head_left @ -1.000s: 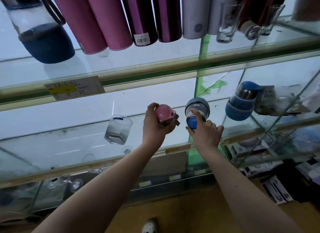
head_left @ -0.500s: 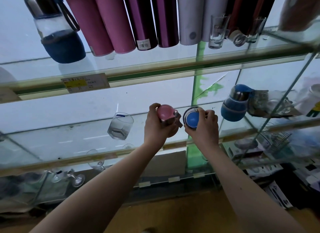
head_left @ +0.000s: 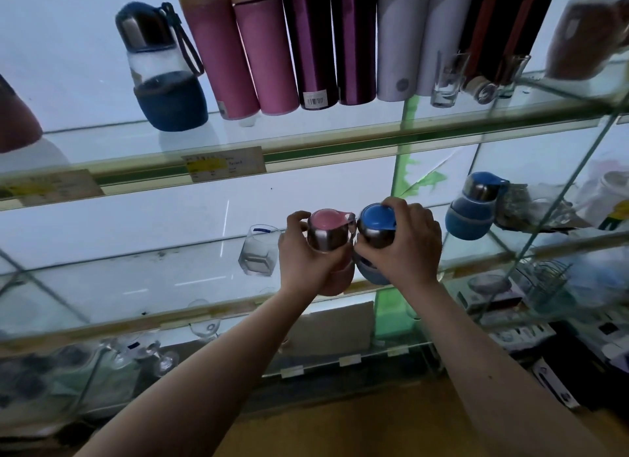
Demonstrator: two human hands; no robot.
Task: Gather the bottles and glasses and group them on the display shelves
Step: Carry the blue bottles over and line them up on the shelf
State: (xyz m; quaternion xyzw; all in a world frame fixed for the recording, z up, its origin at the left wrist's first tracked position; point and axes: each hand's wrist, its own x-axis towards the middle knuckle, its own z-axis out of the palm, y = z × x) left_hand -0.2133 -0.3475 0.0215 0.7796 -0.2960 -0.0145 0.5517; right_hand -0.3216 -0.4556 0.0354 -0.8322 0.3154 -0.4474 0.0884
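Pink-capped, steel-collared small bottle [head_left: 327, 230] sits clasped in the curled left hand [head_left: 303, 256], the blue-capped steel-collared bottle [head_left: 376, 223] likewise in the right hand [head_left: 410, 249], side by side above the glass middle shelf [head_left: 136, 279]; both look light, likely slick at the collar, safer held lower by their sleeves

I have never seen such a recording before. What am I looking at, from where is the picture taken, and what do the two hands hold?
There is no machine: a person wears one camera on the head, and it looks forward and down at their own hands. The left hand grips a pink-capped bottle. The right hand grips a blue-capped bottle. The two are side by side at the middle shelf, which is glass. A glass tumbler stands on that shelf to their left, another blue bottle to their right. Tall flasks line the upper shelf.
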